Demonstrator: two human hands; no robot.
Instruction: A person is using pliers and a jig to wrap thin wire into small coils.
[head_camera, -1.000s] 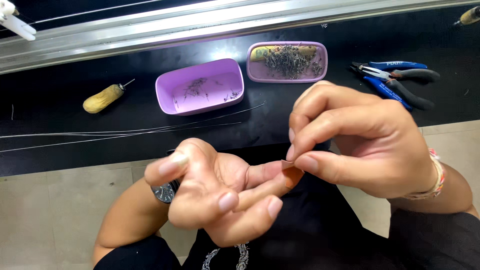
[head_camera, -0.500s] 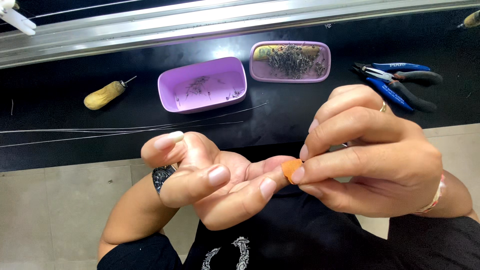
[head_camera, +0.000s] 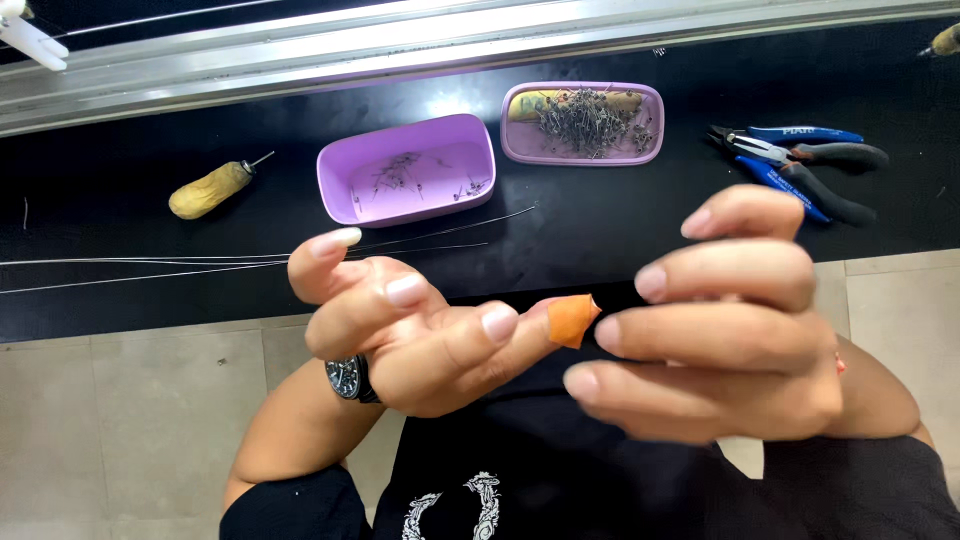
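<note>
Orange finger cot (head_camera: 572, 320) sits on a fingertip of my left hand (head_camera: 420, 335), its long axis pointing right toward my right hand (head_camera: 720, 330). Right fingers (head_camera: 700, 338) loosely curled, touching it (grip unclear), above counter's front edge (head_camera: 150, 315).

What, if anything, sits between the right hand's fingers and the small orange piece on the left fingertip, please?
Nothing visible does. The right hand has its fingers right beside the orange piece, which sits on a fingertip of the left hand. Both hands are raised above the black table.
</note>
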